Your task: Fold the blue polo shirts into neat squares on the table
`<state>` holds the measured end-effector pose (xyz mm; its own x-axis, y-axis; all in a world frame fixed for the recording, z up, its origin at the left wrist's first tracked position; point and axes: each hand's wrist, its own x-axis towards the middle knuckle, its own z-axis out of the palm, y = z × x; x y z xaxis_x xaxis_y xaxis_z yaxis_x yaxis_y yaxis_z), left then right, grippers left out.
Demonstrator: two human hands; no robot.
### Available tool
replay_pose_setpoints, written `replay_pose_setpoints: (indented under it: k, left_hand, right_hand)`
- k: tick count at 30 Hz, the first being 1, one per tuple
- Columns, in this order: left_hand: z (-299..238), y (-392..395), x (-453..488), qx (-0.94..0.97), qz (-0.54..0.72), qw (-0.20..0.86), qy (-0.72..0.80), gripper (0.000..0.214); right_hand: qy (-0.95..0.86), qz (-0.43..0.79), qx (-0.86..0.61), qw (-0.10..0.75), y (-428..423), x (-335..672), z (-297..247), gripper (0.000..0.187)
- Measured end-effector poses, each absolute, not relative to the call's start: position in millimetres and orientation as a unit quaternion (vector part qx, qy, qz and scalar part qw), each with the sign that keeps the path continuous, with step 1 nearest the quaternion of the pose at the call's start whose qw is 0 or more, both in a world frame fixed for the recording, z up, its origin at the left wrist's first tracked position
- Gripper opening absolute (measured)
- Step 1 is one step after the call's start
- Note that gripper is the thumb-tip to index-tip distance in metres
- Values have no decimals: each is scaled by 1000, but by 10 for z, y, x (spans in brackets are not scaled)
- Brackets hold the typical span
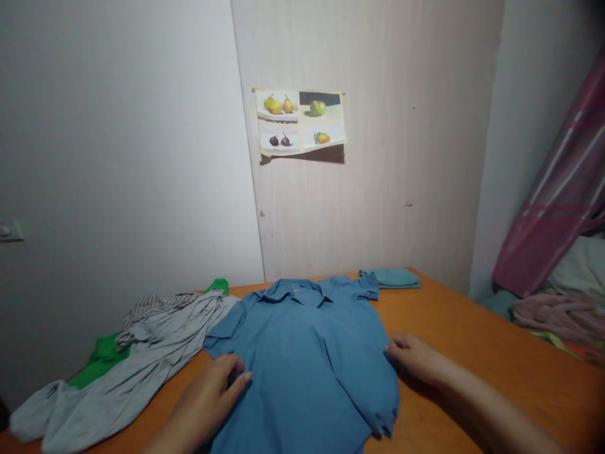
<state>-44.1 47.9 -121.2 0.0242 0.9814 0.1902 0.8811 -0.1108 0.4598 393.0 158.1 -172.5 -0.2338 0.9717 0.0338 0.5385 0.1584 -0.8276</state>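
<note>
Currently, a blue shirt is lying on the orange table, collar at the far side. The left hand is overlapping its left edge, thumb parted from loosely bent fingers, gripping nothing visible. The right hand is meeting its right edge, fingers curled nearly together; whether they are pinching cloth cannot be told.

Blue shirt: spread on orange table (collar farthest).
Left hand: at one side.
Right hand: at opposite side.
</note>
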Motion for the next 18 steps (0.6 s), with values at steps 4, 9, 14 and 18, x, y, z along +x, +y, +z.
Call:
replay_pose_setpoints:
  k: [4, 9, 14, 18]
  left_hand:
    - [-1223, 202, -338, 730, 234, 157, 623, 37]
    - [-1126, -193, -100, 746, 211, 219, 592, 37]
    - [-1025, -566, 161, 784, 152, 237, 553, 37]
    - [-1130, -700, 290, 809, 111, 170, 552, 48]
  right_hand:
    - [-685, 494, -482, 234, 1085, 3971, -1599, 27]
    - [-728, 460, -463, 210, 617, 3897, -1470, 20]
    - [-791, 265, -470, 289, 515, 3639, -1448, 18]
    - [-825, 136, -448, 317, 571, 3463, -1466, 10]
